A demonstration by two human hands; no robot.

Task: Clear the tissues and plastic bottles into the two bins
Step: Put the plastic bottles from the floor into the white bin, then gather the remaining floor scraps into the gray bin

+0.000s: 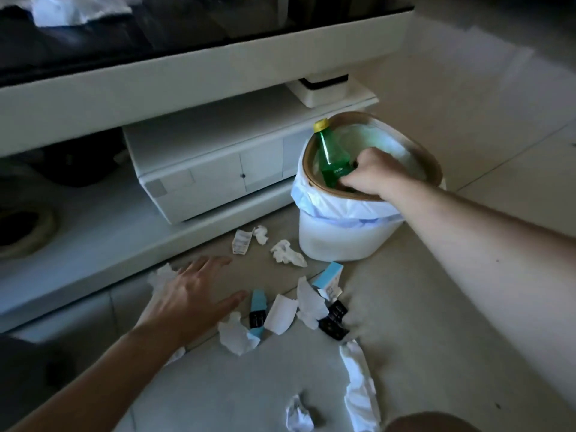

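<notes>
A white bin (346,241) with a wooden rim and a white liner stands on the floor at centre right. My right hand (372,174) grips a green plastic bottle (332,159) with a yellow cap, holding it upright inside the bin's mouth. My left hand (190,294) hovers flat, fingers spread, over the floor at lower left, beside a crumpled tissue (160,277). Several more crumpled tissues lie scattered on the floor, such as one tissue (288,254) below the bin and a long tissue (358,388) near the bottom edge.
Small blue and black cartons (258,308) lie among the tissues. A low white cabinet (215,173) with a shelf and a dark tabletop stands behind. Another tissue (71,7) lies on the tabletop at upper left. Tiled floor stretches to the right.
</notes>
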